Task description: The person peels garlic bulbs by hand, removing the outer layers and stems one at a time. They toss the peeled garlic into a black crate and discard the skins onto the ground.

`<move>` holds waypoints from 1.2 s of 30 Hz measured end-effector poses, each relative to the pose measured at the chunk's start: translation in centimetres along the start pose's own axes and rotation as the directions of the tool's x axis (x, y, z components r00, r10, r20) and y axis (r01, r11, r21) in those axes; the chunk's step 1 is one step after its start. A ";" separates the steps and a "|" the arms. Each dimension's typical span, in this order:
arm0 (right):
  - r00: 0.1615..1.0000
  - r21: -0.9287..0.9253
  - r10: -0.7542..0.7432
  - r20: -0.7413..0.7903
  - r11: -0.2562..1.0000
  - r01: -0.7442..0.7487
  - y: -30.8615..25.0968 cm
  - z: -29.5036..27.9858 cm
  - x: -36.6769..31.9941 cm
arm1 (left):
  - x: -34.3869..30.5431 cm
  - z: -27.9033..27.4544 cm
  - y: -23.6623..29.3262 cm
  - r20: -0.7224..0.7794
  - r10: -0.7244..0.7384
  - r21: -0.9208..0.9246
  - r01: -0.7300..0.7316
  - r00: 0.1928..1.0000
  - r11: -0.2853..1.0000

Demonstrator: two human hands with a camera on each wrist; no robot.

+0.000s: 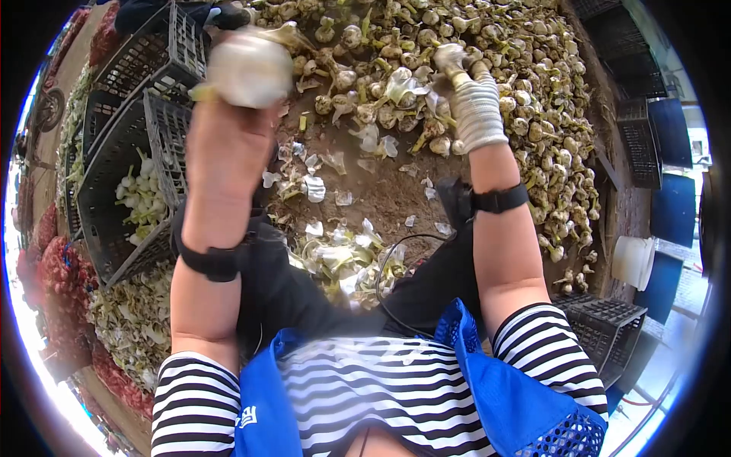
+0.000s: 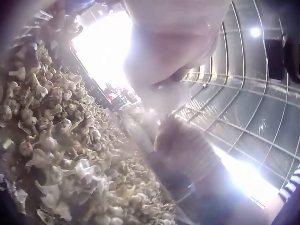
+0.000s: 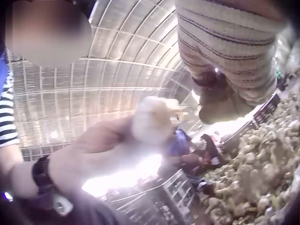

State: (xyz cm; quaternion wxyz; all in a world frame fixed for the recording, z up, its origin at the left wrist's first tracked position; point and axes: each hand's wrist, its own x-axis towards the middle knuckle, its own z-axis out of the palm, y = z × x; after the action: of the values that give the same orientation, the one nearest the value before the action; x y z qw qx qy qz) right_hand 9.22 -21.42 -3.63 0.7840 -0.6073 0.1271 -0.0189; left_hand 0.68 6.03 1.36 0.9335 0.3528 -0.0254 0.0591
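My left hand (image 1: 232,145), blurred in the head view, grips a white, peeled-looking garlic bulb (image 1: 251,70) in its fingers. The same bulb (image 3: 152,119) shows pale in the right wrist view, a short stem end pointing away from the hand. My right hand (image 1: 477,107) wears a pale striped knit glove and is held over the garlic heap (image 1: 541,99). In the right wrist view this gloved hand (image 3: 229,51) has brown, soiled fingertips bent downward. Whether it holds a bulb I cannot tell. Both wrists wear black straps.
Black plastic crates stand at the left, one with cleaned white garlic (image 1: 141,194) inside. Peeled skins (image 1: 346,255) litter the soil between my legs. Red net sacks (image 1: 61,282) lie far left. A white bucket (image 1: 632,261) and another black crate (image 1: 605,327) stand at the right.
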 end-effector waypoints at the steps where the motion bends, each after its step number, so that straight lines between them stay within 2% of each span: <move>1: 0.986 -0.275 -0.029 -0.164 0.961 -0.018 1.1 -0.6 1.5 | 0.6 -1.2 2.3 0.219 0.039 -0.265 0.021 0.975 0.964; 2: 0.975 -0.679 -0.180 -0.128 0.733 0.046 2.9 -2.1 3.3 | 1.2 -2.0 4.3 0.411 0.133 -0.500 0.100 0.902 0.860; 3: 0.959 -0.800 -0.245 -0.145 0.599 0.032 3.9 -2.2 3.2 | 1.2 -2.1 5.3 0.418 0.146 -0.512 0.100 0.897 0.853; 4: 0.963 -0.828 -0.225 -0.148 0.561 0.004 7.4 -3.7 5.0 | 1.0 -2.3 5.8 0.424 0.161 -0.526 0.098 0.891 0.845; 5: 0.978 -0.865 -0.172 -0.118 0.501 -0.016 12.1 -5.6 7.0 | 1.0 -2.5 5.6 0.304 0.147 -0.485 0.020 0.941 0.874; 6: 0.986 -0.894 -0.032 -0.163 0.427 -0.134 11.6 -4.1 4.6 | 1.1 -2.8 5.2 0.296 0.150 -0.490 0.016 0.943 0.871; 7: 0.994 -0.930 0.104 -0.044 0.359 -0.079 14.2 -4.4 4.6 | 1.4 -2.9 4.5 0.311 0.048 -0.396 0.083 0.949 0.915; 8: 0.961 -0.989 0.265 -0.082 0.095 -0.110 16.4 -5.0 4.4 | 1.6 -2.8 4.0 0.315 -0.054 -0.294 0.151 0.948 0.944; 9: 0.924 -0.987 0.371 -0.087 0.094 -0.131 16.8 -3.7 2.8 | 1.6 -2.5 3.5 0.331 -0.079 -0.226 0.161 0.940 0.961; 10: 0.936 -0.997 0.349 -0.056 0.025 -0.069 18.4 -3.0 1.6 | 1.5 -1.7 3.2 0.317 -0.100 -0.165 0.158 0.943 0.974; 12: 0.940 -0.980 0.287 -0.186 0.017 -0.199 22.3 -0.6 -0.1 | 1.7 -1.3 3.3 0.238 -0.178 -0.148 0.217 0.955 0.965; 13: 0.835 -0.876 0.545 -0.075 0.365 -0.317 20.9 0.9 -1.3 | 1.8 -1.2 3.3 0.234 -0.178 -0.148 0.216 0.956 0.965; 14: 0.835 -0.875 0.546 -0.074 0.365 -0.316 21.4 2.8 -2.9 | 2.0 -1.2 3.4 0.213 -0.193 -0.133 0.224 0.958 0.965; 15: 0.787 -0.967 0.588 0.187 0.250 0.044 22.3 5.3 -5.0 | 2.1 -1.2 3.4 0.193 -0.211 -0.117 0.236 0.958 0.965; 16: 0.640 -0.899 0.655 0.402 0.149 0.412 23.2 7.1 -7.0 | 2.1 -1.0 3.3 0.192 -0.215 -0.116 0.239 0.958 0.964; 17: 0.528 -0.772 0.565 0.634 0.504 0.388 24.5 7.7 -9.6 | 1.9 -0.9 3.2 0.184 -0.233 -0.106 0.255 0.955 0.961; 18: 0.434 -0.535 0.385 0.814 0.787 0.306 25.6 8.1 -11.4 | 1.8 -0.8 3.2 0.176 -0.252 -0.098 0.272 0.952 0.957; 20: 0.559 -0.627 0.322 0.764 0.574 0.527 22.4 11.1 -9.5 | 1.7 -0.5 3.2 0.198 -0.268 -0.085 0.289 0.943 0.954; 21: 0.652 -0.653 0.074 0.754 0.185 0.734 18.9 12.1 -7.6 | 1.5 -0.3 3.3 0.173 -0.263 -0.065 0.277 0.949 0.959; 22: 0.838 -0.853 0.160 0.522 0.131 0.506 20.1 12.0 -4.7 | 1.4 -0.1 3.5 0.148 -0.258 -0.044 0.267 0.955 0.963; 23: 0.855 -0.869 -0.156 0.494 -0.053 0.492 20.2 10.5 -3.5 | 1.4 0.1 3.5 0.113 -0.243 -0.059 0.251 0.963 0.966; 24: 0.885 -0.890 -0.104 0.454 -0.102 0.445 20.5 8.8 -1.4 | 1.3 0.1 3.5 0.105 -0.239 -0.058 0.246 0.965 0.968; 25: 0.915 -0.905 0.110 0.389 -0.142 0.402 21.4 6.9 -0.2 | 1.4 0.0 3.5 0.101 -0.248 -0.067 0.255 0.963 0.964; 26: 0.921 -0.931 0.202 0.332 -0.089 0.355 20.8 6.1 0.1 | 1.6 0.0 3.6 0.099 -0.254 -0.076 0.262 0.962 0.962; 27: 0.909 -0.911 0.167 0.382 -0.099 0.401 22.7 4.9 1.1 | 1.9 -0.4 3.4 0.175 -0.271 -0.083 0.288 0.947 0.954; 28: 0.890 -0.896 0.264 0.372 -0.151 0.419 21.9 5.4 1.5 | 1.8 -0.3 3.3 0.092 -0.286 -0.033 0.290 0.954 0.956; 30: 0.858 -0.913 0.345 0.380 -0.008 0.408 19.9 5.6 1.7 | 1.9 -0.2 2.8 -0.025 -0.325 -0.047 0.324 0.945 0.945; 31: 0.909 -0.867 0.298 0.292 0.484 0.120 20.0 5.5 1.2 | 1.9 -0.2 2.3 -0.021 -0.320 -0.045 0.319 0.947 0.947; 32: 0.943 -0.478 0.270 0.193 0.865 -0.150 19.5 5.6 0.9 | 1.8 0.0 1.7 -0.133 -0.251 0.178 0.272 0.959 0.946; 33: 0.940 -0.479 0.220 0.262 0.875 -0.071 17.2 6.2 0.5 | 1.6 0.4 1.3 -0.222 -0.151 0.391 0.230 0.963 0.891; 34: 0.930 -0.475 0.168 0.328 0.880 0.008 14.1 6.9 -0.2 | 1.2 1.2 1.3 -0.186 -0.109 0.550 0.196 0.976 0.812; 36: 0.896 -0.250 0.151 0.418 0.967 -0.046 5.4 8.6 -3.6 | 1.1 -0.7 -0.6 -0.014 0.014 0.897 0.006 1.000 0.442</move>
State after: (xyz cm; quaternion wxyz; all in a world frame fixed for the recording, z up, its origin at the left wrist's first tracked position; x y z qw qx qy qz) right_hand 6.95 -11.18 -6.16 0.7155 -0.6770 -0.0184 0.1715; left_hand 1.89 6.12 0.52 0.6064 0.7919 0.0176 0.0692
